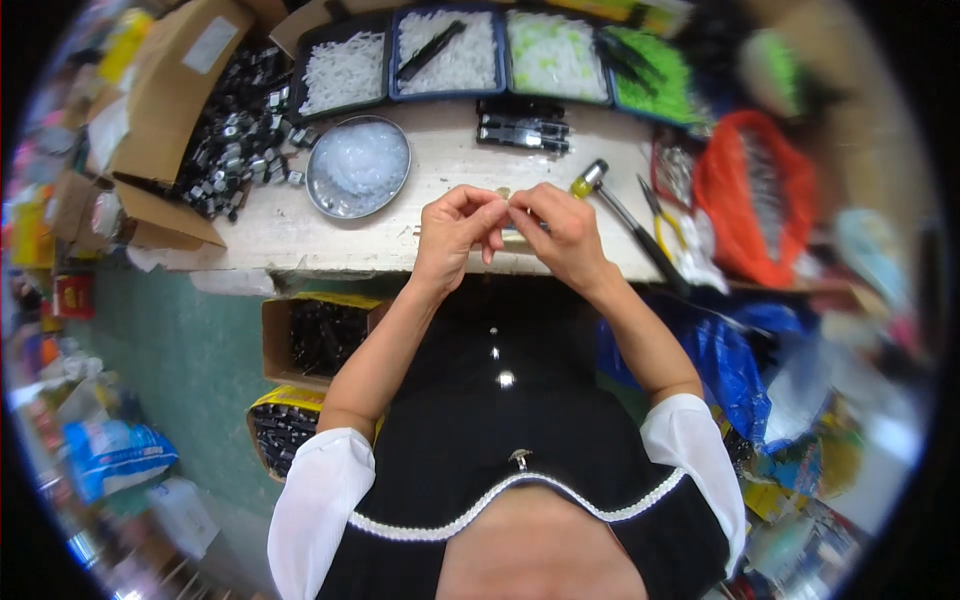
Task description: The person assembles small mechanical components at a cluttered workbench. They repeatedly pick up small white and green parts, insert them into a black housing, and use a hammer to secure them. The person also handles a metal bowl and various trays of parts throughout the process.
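Two bare hands come together over the workbench, just to the right of the round metal dish, and here's the close work! The left hand, the nearer one to the dish, pinches with thumb and forefinger, its other fingers curled. The right hand, farther right of the dish, answers with a pinch of its own, tips meeting tips. And there between them, to the dish's right, a small brassy piece peeks out, gripped at the fingertips and mostly hidden, too small to make out its shape. Beneath the hands, a thin pale strip, partly covered.

Look around the dish now! Translucent bits heap up inside it. Immediately to its left, a spill of black and silver parts reaches toward a cardboard box. Behind the dish, a tray of white pieces, with more trays running off to the right. Dark glossy bars lie right of the dish and a little beyond it. Farther right, past both hands, a hammer lies at a slant, then yellow-handled pliers, and, well apart from the dish, a red bag gapes open.
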{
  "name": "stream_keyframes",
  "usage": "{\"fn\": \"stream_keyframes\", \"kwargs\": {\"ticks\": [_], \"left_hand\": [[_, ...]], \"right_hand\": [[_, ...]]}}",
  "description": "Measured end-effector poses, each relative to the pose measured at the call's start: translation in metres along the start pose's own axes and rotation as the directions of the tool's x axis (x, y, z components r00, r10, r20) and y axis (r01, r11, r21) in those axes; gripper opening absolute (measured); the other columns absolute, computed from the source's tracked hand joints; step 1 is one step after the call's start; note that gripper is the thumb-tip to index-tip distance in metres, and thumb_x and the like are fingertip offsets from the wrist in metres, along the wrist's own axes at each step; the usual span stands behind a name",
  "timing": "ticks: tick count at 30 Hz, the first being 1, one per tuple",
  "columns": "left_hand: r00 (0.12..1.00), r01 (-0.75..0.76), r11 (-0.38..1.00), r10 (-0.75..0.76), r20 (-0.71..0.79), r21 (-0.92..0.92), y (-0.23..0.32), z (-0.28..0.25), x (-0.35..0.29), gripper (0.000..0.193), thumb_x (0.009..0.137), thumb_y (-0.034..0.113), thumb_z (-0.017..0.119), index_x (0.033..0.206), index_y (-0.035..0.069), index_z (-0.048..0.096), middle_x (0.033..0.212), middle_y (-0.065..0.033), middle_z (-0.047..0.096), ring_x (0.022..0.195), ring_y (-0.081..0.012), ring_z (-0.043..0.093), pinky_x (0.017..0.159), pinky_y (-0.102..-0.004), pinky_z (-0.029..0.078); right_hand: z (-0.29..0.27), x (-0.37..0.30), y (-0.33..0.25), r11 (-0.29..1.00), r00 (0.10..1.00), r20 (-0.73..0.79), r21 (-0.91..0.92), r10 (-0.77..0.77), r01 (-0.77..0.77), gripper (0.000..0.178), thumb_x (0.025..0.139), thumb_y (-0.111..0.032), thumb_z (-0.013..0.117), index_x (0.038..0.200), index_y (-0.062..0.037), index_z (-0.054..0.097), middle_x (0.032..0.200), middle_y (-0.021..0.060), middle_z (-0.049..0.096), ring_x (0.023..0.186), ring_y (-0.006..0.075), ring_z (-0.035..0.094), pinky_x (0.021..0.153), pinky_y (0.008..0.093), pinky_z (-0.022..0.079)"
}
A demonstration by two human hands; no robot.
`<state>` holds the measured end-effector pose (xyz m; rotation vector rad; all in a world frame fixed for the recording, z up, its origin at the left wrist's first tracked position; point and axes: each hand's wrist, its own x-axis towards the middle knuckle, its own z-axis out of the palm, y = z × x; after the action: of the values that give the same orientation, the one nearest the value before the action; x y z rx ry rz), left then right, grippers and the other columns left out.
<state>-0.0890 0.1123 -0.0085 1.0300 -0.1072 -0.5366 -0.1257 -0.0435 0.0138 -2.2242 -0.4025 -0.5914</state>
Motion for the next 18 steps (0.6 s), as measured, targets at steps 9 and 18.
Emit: {"fn": "stream_keyframes", "kwargs": {"ticks": [9, 18], "left_hand": [[0.799, -0.467, 0.253, 0.531, 0.282, 0.847, 0.000, -0.029, 0.006, 0.023, 0.067, 0.007, 0.072, 0.089, 0.003, 0.065, 0.089, -0.0050, 0.062, 0.086, -0.0168, 0.054, 0.073, -0.0281, 0.043], [0.844, -0.441, 0.179, 0.417, 0.339, 0.879, -0.023, -0.029, 0.013, 0.031, 0.060, 0.011, 0.075, 0.089, 0.009, 0.065, 0.099, -0.0041, 0.059, 0.097, -0.0247, 0.049, 0.084, -0.0368, 0.034]], "right_hand": [[0.001, -0.015, 0.032, 0.968, 0.972, 0.226, -0.221, -0.067, 0.118, 0.007, 0.072, -0.011, 0.065, 0.078, -0.0085, 0.062, 0.071, 0.0029, 0.054, 0.071, 0.0202, 0.052, 0.062, 0.0337, 0.037], [0.010, -0.010, 0.040, 0.970, 0.944, 0.328, -0.216, -0.034, 0.110, 0.006, 0.073, -0.014, 0.064, 0.078, -0.0116, 0.064, 0.074, 0.0006, 0.053, 0.078, 0.0187, 0.050, 0.068, 0.0347, 0.033]]}}
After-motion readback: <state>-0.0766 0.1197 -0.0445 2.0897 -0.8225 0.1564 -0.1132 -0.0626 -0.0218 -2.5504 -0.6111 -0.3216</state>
